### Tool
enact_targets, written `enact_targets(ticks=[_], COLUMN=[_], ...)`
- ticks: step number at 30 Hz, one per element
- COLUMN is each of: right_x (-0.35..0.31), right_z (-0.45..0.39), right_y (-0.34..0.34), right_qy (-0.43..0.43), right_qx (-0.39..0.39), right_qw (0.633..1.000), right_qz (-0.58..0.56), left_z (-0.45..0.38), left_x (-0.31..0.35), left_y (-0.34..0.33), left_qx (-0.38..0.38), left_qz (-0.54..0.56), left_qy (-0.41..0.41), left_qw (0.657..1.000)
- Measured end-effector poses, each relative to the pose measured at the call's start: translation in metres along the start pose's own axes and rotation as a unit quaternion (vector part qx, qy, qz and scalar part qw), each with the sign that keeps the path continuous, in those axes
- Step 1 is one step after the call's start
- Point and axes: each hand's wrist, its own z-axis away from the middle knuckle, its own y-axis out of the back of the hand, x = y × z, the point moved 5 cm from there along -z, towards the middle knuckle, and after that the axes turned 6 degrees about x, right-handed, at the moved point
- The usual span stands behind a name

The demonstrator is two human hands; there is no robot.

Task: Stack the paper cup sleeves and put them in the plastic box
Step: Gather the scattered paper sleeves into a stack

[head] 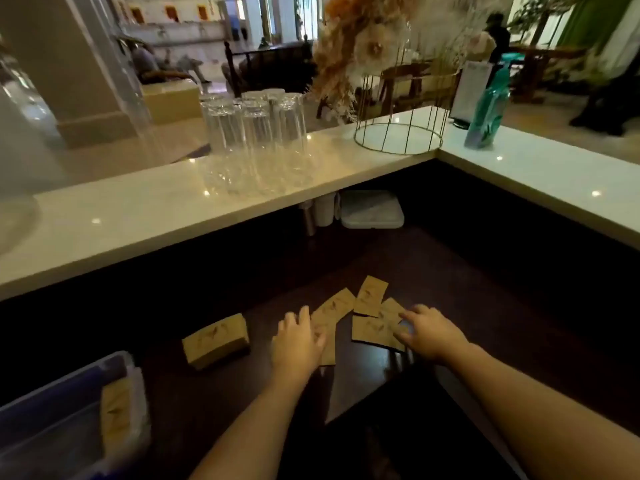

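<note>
Left hand (298, 339): palm down, fingers spread, resting on a loose sleeve — not clamped.
Right hand (427, 332): fingers splayed over the right-side sleeves; grasp cannot be told.
Loose sleeves (370, 299): brown, flat, scattered on the dark counter (485, 306) between the hands.
Stacked sleeves (216, 339): neat pile, left of the hands.
Plastic box (62, 424): near left corner — more sleeves stand inside it.

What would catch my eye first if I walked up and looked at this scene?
Probably the two bare hands, left hand and right hand, spread over loose brown paper cup sleeves scattered on the dark lower counter. A neat stack of sleeves sits to their left, near a plastic box at the bottom-left corner. Above, clear glasses stand upside down on the pale counter.
</note>
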Motion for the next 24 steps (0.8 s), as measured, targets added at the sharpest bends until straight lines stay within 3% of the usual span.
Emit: enact_targets(ticks=[5,10,15,19,24], right_x=[0.008,0.011,0.018,0.025,0.025], right_z=[-0.001,-0.005,-0.010,-0.015,-0.008], right_y=[-0.045,-0.058,-0.059,-0.056,-0.056], right_qy=[-0.105,-0.143,-0.177,-0.200,-0.198], right_qx=[-0.074,-0.041,-0.027,-0.005,0.078], right_qw=[0.990,0.988,0.978,0.965,0.931], right_qz=[-0.060,-0.037,-0.105,-0.170,-0.296], left_z=[-0.007,-0.006,-0.010,-0.009,-0.011], left_x=[-0.018,-0.022,-0.026,-0.033,-0.057], left_y=[-0.041,-0.063,-0.066,-0.059,-0.049], left_qx=[-0.077,-0.071,-0.088,-0.084,-0.117], left_qz=[0.071,0.034,0.096,0.237,0.390], left_qy=[0.087,0.089,0.135,0.172,0.241], left_qw=[0.991,0.993,0.982,0.952,0.881])
